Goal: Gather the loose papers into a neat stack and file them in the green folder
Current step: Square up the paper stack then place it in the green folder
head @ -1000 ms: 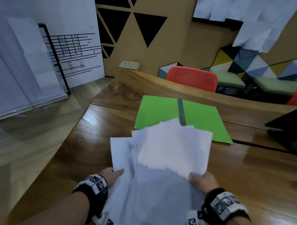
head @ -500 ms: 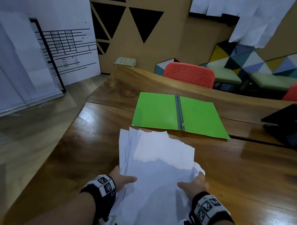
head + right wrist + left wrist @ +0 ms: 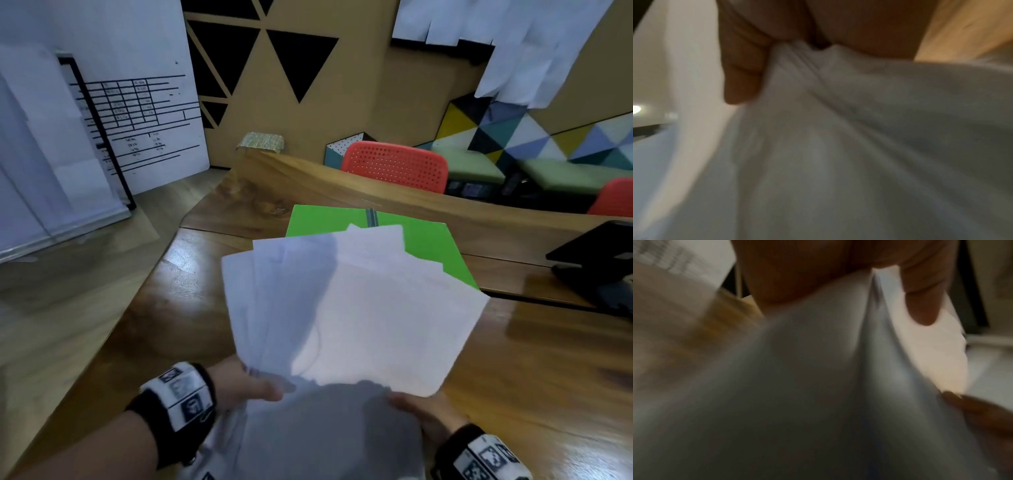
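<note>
Several white papers (image 3: 346,308) are fanned out unevenly, lifted above the wooden table (image 3: 548,370) and tilted up toward me. My left hand (image 3: 250,387) grips their lower left edge, thumb on top; the left wrist view shows that thumb (image 3: 920,293) pressing the papers (image 3: 818,386). My right hand (image 3: 424,414) grips the lower right edge; in the right wrist view its fingers (image 3: 742,69) bunch the papers (image 3: 859,146). The green folder (image 3: 428,243) lies open on the table behind the papers, which hide most of it.
A black laptop (image 3: 596,263) sits at the table's right edge. Red chairs (image 3: 394,164) stand beyond the far side. The table's left edge (image 3: 144,287) drops to the floor, where white boards (image 3: 130,113) lean against the wall.
The papers, low over the table half a second ago, have risen and tilted up again, fanning wider and covering much of the folder. Both hands keep their grip.
</note>
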The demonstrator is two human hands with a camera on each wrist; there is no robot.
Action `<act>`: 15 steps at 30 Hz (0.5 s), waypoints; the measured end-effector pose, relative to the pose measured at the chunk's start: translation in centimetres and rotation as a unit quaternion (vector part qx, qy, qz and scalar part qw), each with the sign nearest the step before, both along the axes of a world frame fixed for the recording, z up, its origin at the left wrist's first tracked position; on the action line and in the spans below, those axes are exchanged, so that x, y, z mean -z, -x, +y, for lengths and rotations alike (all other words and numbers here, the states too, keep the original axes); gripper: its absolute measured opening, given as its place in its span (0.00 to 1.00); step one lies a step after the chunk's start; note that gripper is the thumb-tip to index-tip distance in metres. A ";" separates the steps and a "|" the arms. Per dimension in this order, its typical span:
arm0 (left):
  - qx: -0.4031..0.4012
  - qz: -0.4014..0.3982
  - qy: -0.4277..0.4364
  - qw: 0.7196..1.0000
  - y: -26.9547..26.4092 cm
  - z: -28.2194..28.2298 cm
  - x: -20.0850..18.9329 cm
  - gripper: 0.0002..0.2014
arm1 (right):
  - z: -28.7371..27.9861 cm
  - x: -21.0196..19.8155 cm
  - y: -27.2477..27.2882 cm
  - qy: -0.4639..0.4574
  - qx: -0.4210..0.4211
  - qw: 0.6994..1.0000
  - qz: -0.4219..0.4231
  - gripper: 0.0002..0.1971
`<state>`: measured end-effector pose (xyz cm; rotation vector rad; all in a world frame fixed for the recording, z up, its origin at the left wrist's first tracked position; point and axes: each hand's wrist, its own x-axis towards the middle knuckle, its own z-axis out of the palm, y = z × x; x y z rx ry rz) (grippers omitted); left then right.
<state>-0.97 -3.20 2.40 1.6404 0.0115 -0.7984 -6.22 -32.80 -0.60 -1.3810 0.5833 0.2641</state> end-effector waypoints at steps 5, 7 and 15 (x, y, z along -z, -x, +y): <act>-0.130 -0.124 -0.073 0.981 -0.4 -3.2 -5.1 0.22 | 1.4 -5.2 -3.0 0.037 0.041 0.994 -0.095 0.13; -0.177 -0.171 -0.073 0.967 -0.8 -3.5 -7.2 0.14 | 1.3 -8.2 -3.9 0.050 0.055 0.985 -0.156 0.10; -0.221 -0.209 -0.065 0.950 -1.6 -1.8 -8.4 0.38 | 1.2 -10.7 -3.9 0.026 -0.004 0.962 -0.272 0.26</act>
